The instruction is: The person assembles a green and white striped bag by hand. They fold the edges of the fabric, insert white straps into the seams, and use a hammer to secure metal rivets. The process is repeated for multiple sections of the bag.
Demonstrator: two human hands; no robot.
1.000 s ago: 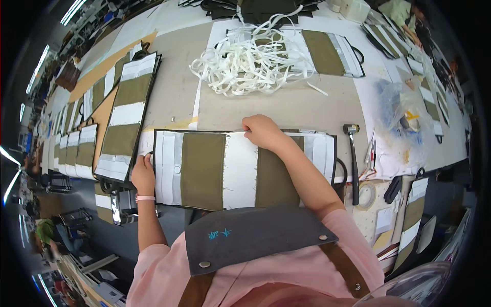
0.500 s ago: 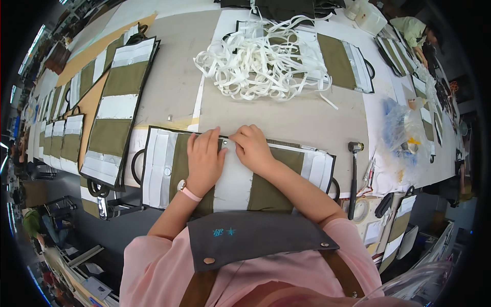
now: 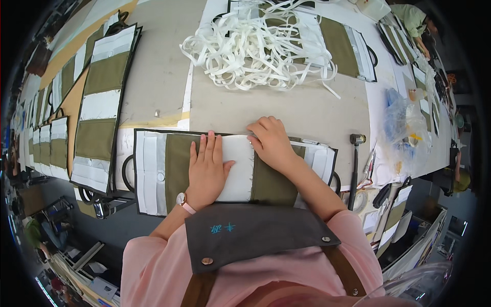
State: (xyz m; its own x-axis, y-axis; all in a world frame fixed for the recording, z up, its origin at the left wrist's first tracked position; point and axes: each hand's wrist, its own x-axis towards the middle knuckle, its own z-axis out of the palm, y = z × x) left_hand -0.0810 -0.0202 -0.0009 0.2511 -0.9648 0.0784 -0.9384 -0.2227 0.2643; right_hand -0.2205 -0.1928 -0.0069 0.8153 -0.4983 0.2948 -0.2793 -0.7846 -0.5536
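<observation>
A long bag panel (image 3: 240,176) of olive and white bands, edged in black, lies flat before me with a dark loop handle at either end. Pressed on it is my left hand (image 3: 207,166), fingers stretched and slightly spread over the olive band, thumb reaching onto the white one. My right hand (image 3: 273,143) is bent at the panel's far edge, thumb on the near side and fingers curled over the rim where the white band meets the olive. The tips are partly hidden.
A tangled heap of white tape (image 3: 261,51) lies beyond, partly covering another panel. A stack of similar panels (image 3: 99,105) stands at left. On the right are a hammer (image 3: 354,169), a tape roll (image 3: 359,201) and clear plastic bags (image 3: 404,128).
My left hand has moved back from the edge and flattened onto the panel. My right hand has slid right along the far edge. The panel appears slightly shifted left.
</observation>
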